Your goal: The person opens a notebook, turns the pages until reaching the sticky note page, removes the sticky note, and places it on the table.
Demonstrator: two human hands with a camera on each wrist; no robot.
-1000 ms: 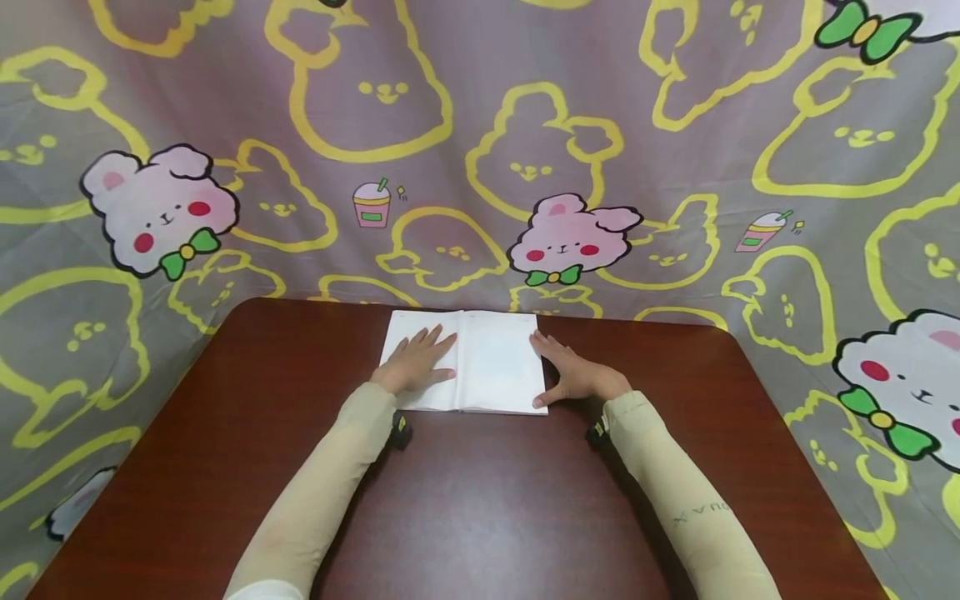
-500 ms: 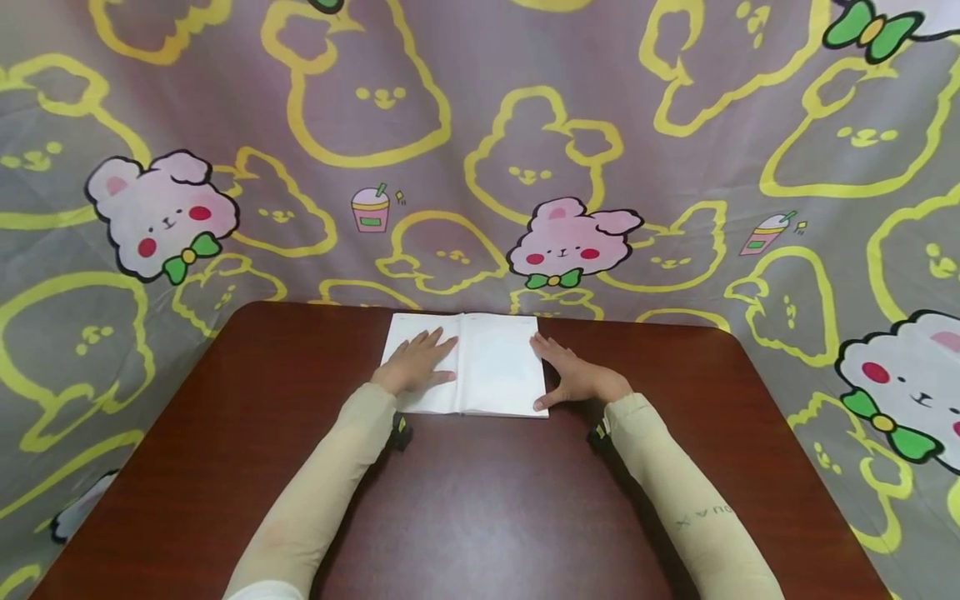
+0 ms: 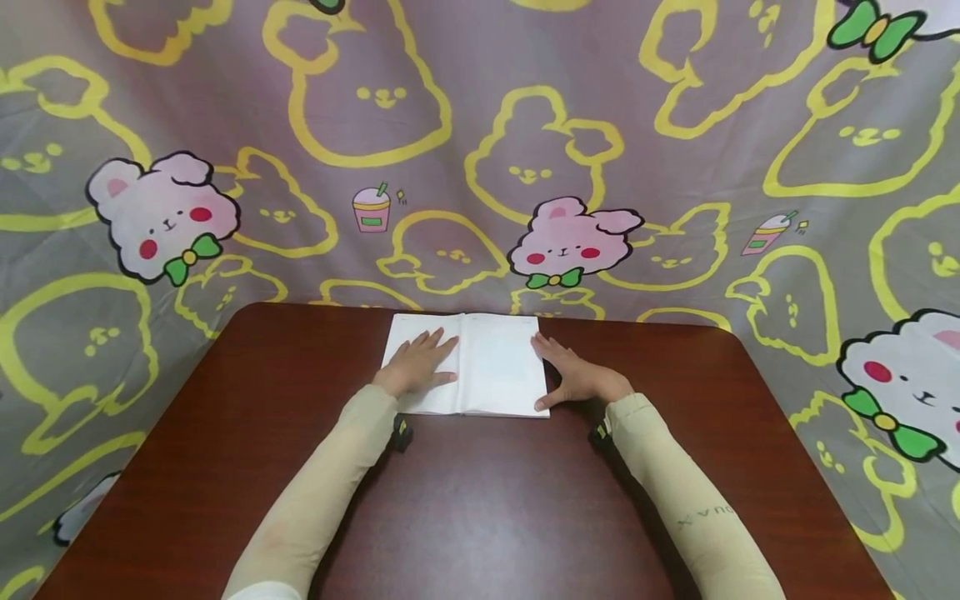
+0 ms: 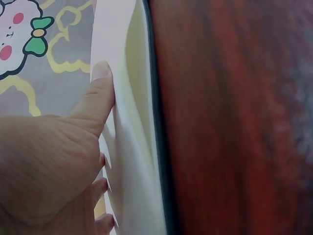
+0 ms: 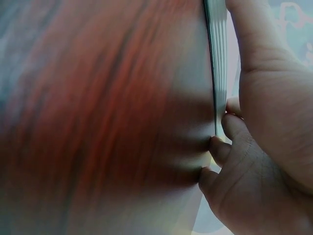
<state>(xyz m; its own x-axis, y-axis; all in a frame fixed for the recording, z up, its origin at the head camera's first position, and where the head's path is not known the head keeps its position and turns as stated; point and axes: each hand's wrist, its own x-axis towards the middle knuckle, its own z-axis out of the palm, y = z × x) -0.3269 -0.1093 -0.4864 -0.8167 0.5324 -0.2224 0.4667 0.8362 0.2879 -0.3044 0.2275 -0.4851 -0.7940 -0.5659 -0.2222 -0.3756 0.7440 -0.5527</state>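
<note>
An open book point(image 3: 501, 367) with blank-looking white pages lies flat near the table's far edge. My left hand point(image 3: 416, 363) rests on its left page with fingers spread, the thumb pointing towards the centre fold. In the left wrist view the pages point(image 4: 134, 127) bulge slightly above a thin dark cover point(image 4: 162, 147). My right hand point(image 3: 579, 377) is at the book's right edge, its thumb at the near corner and its fingertips further up the side. The right wrist view shows the page edges point(image 5: 220, 58) beside the thumb, with the lower fingertips point(image 5: 207, 178) down at the tabletop.
The dark reddish-brown wooden table point(image 3: 480, 517) extends around the book and towards me. Behind it and on both sides hangs a grey curtain point(image 3: 450, 167) with yellow outlines and cartoon rabbits. A small black wrist camera point(image 3: 402, 433) sits under the left sleeve cuff.
</note>
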